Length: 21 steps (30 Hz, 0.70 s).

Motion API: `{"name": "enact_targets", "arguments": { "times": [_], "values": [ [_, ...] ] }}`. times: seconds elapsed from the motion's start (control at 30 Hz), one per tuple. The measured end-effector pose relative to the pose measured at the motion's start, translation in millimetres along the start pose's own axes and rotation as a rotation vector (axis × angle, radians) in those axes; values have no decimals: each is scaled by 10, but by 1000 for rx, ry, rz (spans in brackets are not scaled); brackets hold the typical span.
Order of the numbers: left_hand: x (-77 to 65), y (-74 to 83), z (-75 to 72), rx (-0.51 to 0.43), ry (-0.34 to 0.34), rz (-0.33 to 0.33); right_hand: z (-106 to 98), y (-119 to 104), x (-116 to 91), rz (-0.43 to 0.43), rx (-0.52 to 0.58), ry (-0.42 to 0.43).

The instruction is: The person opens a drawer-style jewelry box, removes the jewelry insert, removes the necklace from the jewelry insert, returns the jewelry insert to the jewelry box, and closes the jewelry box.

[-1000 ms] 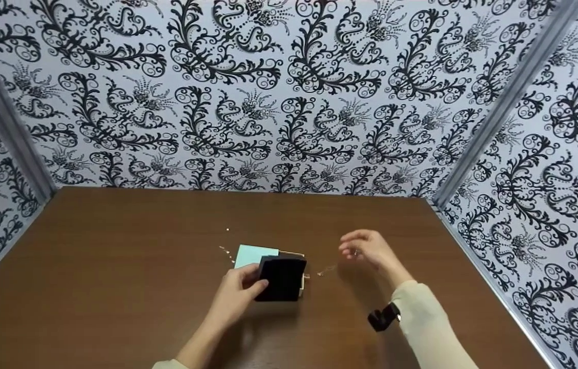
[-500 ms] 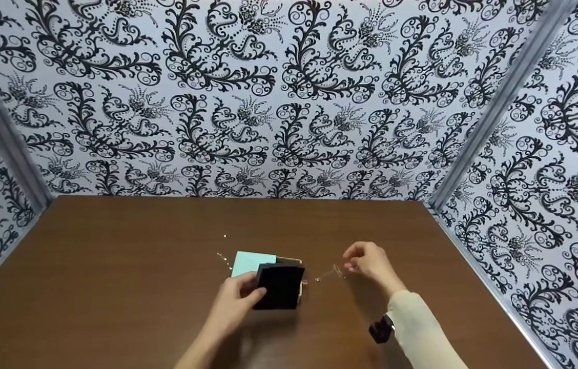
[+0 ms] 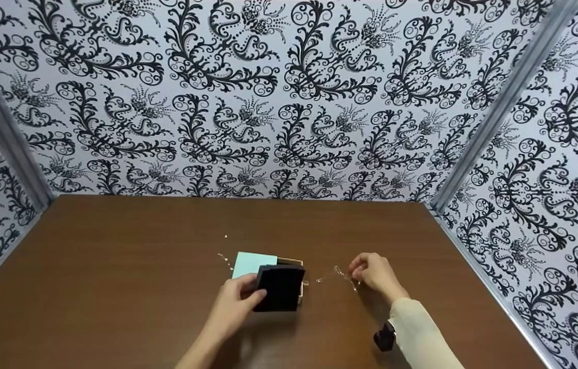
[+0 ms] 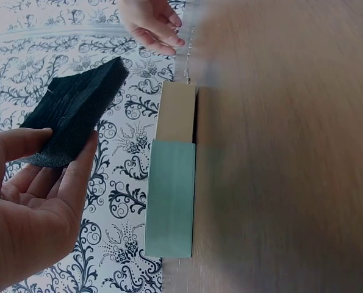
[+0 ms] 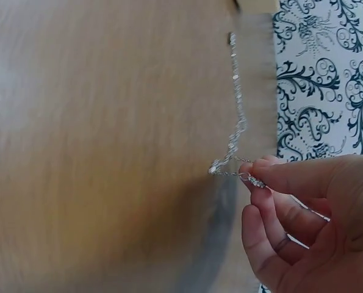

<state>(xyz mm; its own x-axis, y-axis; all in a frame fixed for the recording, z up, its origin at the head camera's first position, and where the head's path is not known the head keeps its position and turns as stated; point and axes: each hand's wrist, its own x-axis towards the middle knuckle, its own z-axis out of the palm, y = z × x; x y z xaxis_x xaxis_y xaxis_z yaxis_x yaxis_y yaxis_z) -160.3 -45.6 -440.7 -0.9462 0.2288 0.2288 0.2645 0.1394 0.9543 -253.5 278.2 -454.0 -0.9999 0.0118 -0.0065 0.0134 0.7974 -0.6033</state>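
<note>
A black foam pad [image 4: 77,110] is pinched between thumb and fingers of my left hand [image 3: 235,302], raised above the table with its broad face toward the head camera. Behind it rests a small jewelry box with a mint-green part [image 4: 171,201] and a beige part [image 4: 177,113], partly hidden by the pad in the head view. Right of the box, my right hand [image 3: 376,274] pinches one end of a fine silver chain [image 5: 237,91]. A sparkling piece [image 5: 255,181] shows at the fingertips; the rest of the chain lies on the table toward the box.
Small shiny beads or chain links [image 3: 225,259] lie left of the box, with a tiny bright speck [image 3: 226,236] farther back. The brown wooden table [image 3: 115,287] is bounded by patterned walls [image 3: 238,102] at the back and sides.
My right hand has come down and slightly nearer, and more of the silver chain now lies on the table. My left hand keeps holding the foam pad in about the same place.
</note>
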Motion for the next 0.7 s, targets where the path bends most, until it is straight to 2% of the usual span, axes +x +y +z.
{"name": "enact_targets", "arguments": {
  "times": [0.4,0.53,0.7],
  "values": [
    [1,9,31,-6,6,16,-19,130,-18,4,-87,28],
    [29,17,36,-7,16,10,-58,64,-26,-18,-81,71],
    [83,8,54,-14,32,9,-82,-121,-34,-110,-45,103]
  ]
}}
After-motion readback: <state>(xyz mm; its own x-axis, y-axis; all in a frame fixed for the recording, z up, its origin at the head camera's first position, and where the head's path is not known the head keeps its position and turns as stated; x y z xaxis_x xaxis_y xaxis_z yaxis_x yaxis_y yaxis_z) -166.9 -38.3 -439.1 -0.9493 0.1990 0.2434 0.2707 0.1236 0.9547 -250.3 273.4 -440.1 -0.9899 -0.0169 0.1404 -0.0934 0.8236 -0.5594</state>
